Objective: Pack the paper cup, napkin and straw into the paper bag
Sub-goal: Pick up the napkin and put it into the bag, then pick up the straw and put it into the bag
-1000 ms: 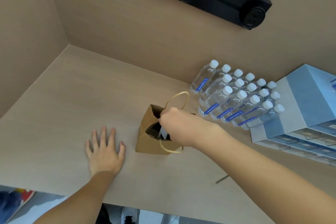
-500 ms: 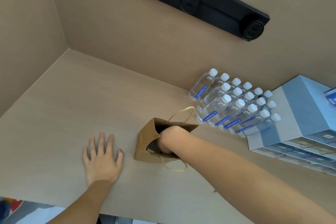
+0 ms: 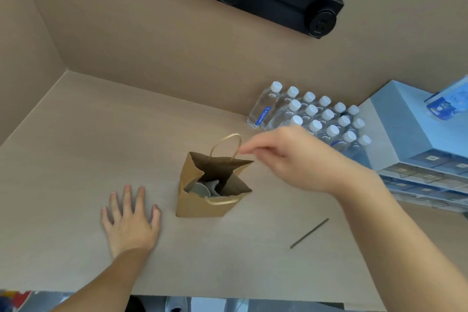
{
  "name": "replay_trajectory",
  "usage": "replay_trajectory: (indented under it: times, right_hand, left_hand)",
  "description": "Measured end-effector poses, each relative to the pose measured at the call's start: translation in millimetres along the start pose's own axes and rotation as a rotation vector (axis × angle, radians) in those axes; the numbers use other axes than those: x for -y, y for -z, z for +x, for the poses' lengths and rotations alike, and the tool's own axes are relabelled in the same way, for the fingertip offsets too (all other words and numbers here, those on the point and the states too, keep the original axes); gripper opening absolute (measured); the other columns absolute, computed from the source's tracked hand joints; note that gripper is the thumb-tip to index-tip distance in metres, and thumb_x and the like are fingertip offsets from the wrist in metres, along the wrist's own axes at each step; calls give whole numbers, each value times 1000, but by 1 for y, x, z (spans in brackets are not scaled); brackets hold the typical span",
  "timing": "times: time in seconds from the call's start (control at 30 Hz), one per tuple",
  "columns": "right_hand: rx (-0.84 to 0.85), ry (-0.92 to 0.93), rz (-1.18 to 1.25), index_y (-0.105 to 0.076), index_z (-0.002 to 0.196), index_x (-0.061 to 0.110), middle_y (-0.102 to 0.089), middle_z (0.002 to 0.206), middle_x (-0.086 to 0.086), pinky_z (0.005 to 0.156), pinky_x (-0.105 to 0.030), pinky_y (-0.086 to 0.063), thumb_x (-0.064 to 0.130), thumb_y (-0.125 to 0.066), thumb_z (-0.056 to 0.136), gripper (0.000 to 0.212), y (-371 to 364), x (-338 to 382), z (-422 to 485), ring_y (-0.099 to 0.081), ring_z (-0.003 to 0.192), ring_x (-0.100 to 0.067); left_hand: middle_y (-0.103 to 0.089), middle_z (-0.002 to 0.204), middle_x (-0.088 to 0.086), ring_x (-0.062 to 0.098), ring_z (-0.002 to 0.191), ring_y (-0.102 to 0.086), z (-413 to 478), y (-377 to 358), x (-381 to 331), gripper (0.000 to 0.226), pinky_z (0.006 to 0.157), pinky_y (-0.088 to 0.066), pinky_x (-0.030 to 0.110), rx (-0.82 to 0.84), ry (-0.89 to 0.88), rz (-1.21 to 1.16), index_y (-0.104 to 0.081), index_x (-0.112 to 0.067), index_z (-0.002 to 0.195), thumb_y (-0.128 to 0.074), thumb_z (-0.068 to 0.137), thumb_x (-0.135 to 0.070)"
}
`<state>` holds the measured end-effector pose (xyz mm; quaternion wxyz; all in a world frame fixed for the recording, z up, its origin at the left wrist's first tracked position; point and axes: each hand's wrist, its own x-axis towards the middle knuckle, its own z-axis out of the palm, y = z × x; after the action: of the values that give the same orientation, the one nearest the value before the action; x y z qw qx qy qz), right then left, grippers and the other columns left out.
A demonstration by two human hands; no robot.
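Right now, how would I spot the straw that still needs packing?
Start at the open brown paper bag standing mid-table. Look toward the near-right of it, under the right forearm: the straw lies flat on the bare wood. It is the only thin dark stick there, apart from everything else.

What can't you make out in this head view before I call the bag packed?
- Bag contents: pale shapes show at the bottom, but the walls and shadow hide whether they are cup, napkin or both.
- Right hand: motion-blurred above the bag; fingertips unclear, though nothing seems held.
- Thin stick on the desk: too small and blurred to confirm it is the straw.
- Bottle labels: too small to read.
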<state>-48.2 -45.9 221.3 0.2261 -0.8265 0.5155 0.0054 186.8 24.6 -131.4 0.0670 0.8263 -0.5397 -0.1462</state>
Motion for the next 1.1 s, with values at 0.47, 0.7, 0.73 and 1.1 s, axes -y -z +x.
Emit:
replay_trajectory:
  times: [0.47, 0.7, 0.73, 1.1]
  right_hand:
    - [-82, -1337, 331, -70, 73, 4, -70, 52, -11, 65, -26, -54, 30, -50, 86, 35, -235, -242, -74, -70, 75, -28]
    - [-254, -1463, 488, -70, 89, 1, -75, 80, -20, 72, -35, -61, 16, -60, 84, 18, -266, -248, -73, -73, 83, -30]
    - [-259, -1463, 534, -70, 86, 1, -75, 74, -18, 62, -32, -60, 16, -62, 82, 17, -261, -244, -72, -74, 67, -27]
    - [-662, -436, 1351, -60, 70, 10, -67, 59, -10, 66, -36, -59, -14, -61, 84, 28, -117, -93, -25, -64, 57, -28]
  left_hand:
    - [-22, 165, 8, 34, 152, -9, 0, -2, -4, 66, 120, -9, 56, -10, 6, 10, -27, -27, 151, -23, 92, -55]
    - [-23, 164, 9, 35, 152, -10, -1, -2, -2, 66, 120, -9, 57, -4, 12, 20, -29, -26, 150, -24, 91, -54]
    - [-23, 164, 9, 35, 152, -9, -1, -2, -2, 65, 120, -8, 57, -2, 13, 19, -28, -26, 150, -24, 91, -54]
    - [-21, 165, 8, 34, 153, -8, 2, -1, -6, 67, 121, -8, 55, 16, 22, 37, -26, -28, 152, -22, 91, -56]
